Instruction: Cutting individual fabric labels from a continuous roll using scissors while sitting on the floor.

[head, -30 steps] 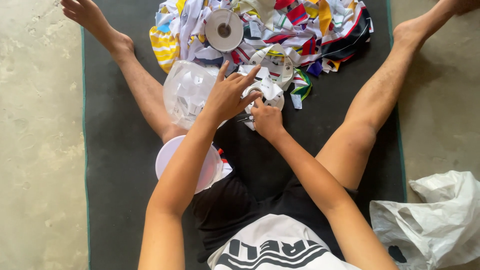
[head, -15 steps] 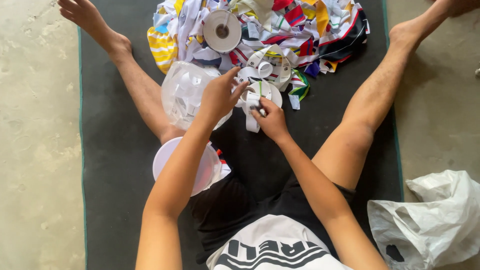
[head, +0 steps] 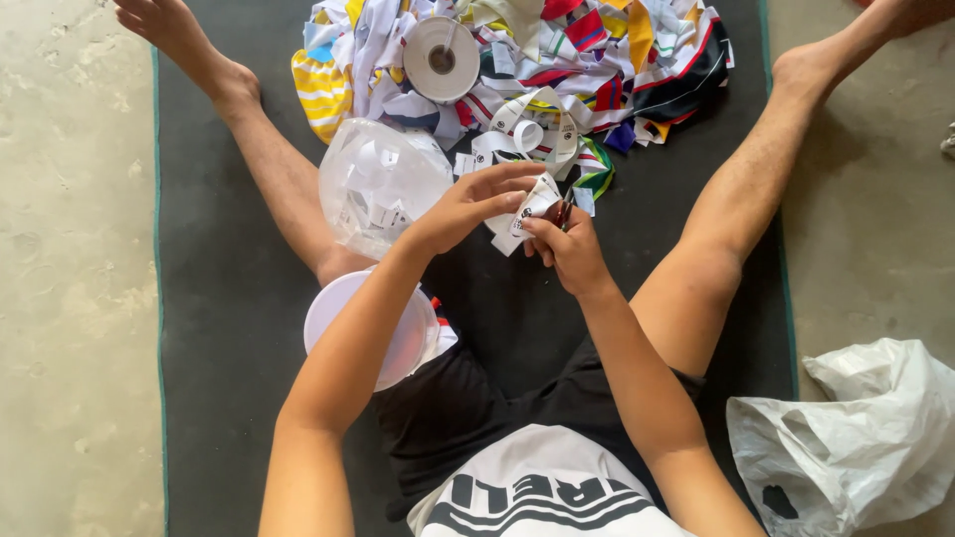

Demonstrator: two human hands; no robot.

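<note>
I sit on a dark mat (head: 209, 298) with my legs spread. My left hand (head: 468, 207) holds a white printed label strip (head: 532, 204) between thumb and fingers. My right hand (head: 567, 249) is shut on small scissors (head: 563, 213), whose tips meet the strip. The strip loops back toward a roll of white label tape (head: 442, 58) lying on a heap of colourful fabric pieces (head: 607, 60). A clear plastic bag (head: 378, 184) with cut white labels rests by my left thigh.
A white round lid or bowl (head: 333, 318) lies under my left forearm. A crumpled white plastic bag (head: 856, 438) sits on the concrete floor (head: 70, 298) at the lower right. My bare feet reach the mat's far corners.
Both hands have shifted slightly, with the strip now drawn up between them and the scissors brought against it. The rest has stayed put.
</note>
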